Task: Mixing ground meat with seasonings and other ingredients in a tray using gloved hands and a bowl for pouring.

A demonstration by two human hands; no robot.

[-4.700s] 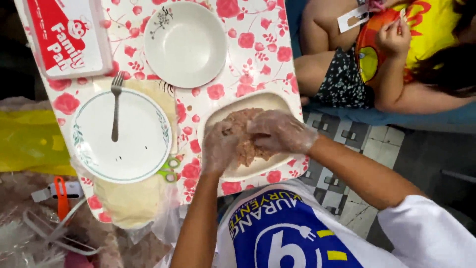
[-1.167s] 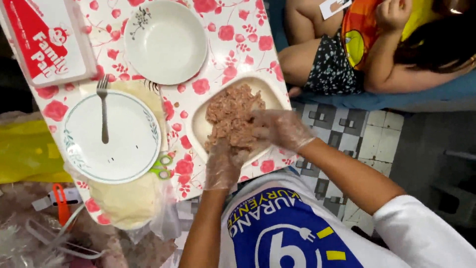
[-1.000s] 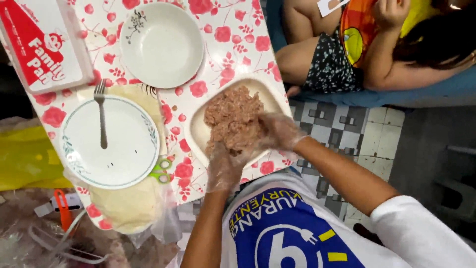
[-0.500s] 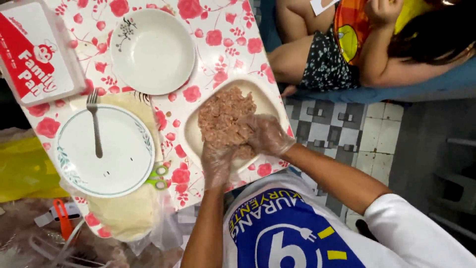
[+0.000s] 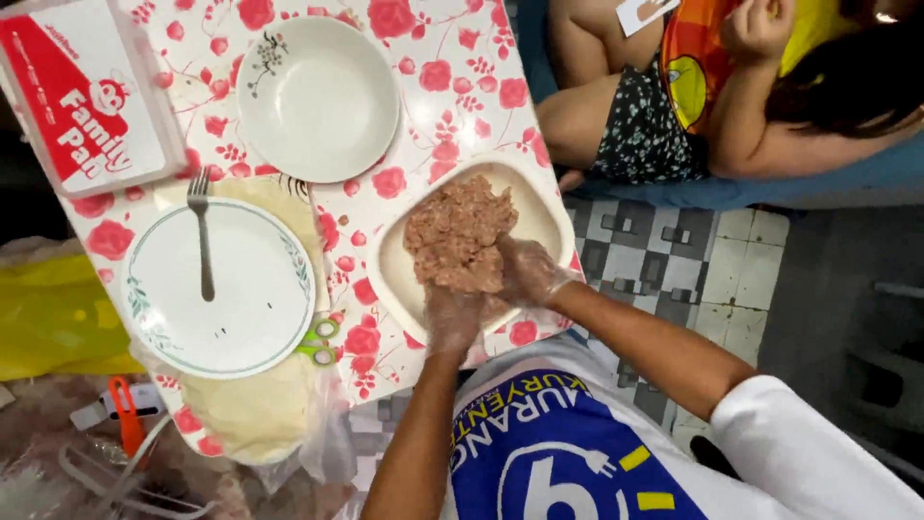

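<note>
A mound of pinkish ground meat lies in a cream squarish dish on a table covered with a red-flowered cloth. Both my hands wear thin clear plastic gloves. My left hand presses into the near edge of the meat, fingers curled under it. My right hand cups the meat's near right side, touching the left hand. Both are at the dish's near rim.
A white plate with a fork sits left, over a bag of pale round wrappers and green-handled scissors. An empty white bowl and a red-and-white box stand farther back. Another person sits at right.
My hands have drawn back toward the dish's near rim and come together on the meat. The view has shifted slightly, and the meat mound looks more gathered.
</note>
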